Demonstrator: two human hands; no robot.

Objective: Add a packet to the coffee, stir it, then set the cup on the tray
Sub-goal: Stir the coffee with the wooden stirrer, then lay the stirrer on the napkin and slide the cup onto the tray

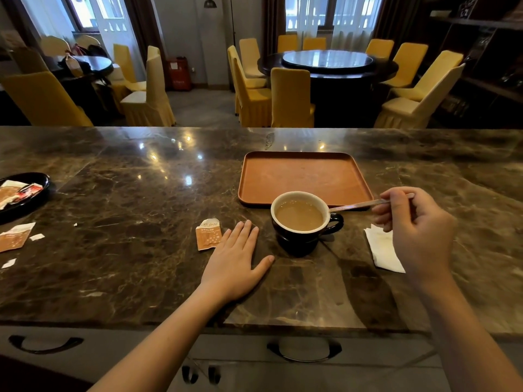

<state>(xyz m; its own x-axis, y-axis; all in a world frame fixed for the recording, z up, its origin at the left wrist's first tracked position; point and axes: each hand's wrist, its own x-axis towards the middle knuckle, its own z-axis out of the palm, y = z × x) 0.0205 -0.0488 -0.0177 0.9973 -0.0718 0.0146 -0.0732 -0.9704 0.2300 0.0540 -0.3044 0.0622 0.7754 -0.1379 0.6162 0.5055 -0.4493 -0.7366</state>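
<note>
A black cup [304, 237] with a white inside holds milky coffee and stands on the marble counter just in front of the brown tray [300, 176]. My right hand [418, 230] pinches the handle end of a metal spoon [359, 205], whose bowl end rests at the cup's right rim. My left hand [236, 261] lies flat on the counter left of the cup, fingers spread, holding nothing. A torn orange packet [208, 234] lies by its fingertips. The tray has nothing on it.
A white napkin [382, 250] lies right of the cup under my right hand. A black dish [25, 193] with packets sits at the far left, with a torn packet [15, 236] and paper scraps near it. Drawer handles run below the counter's front edge.
</note>
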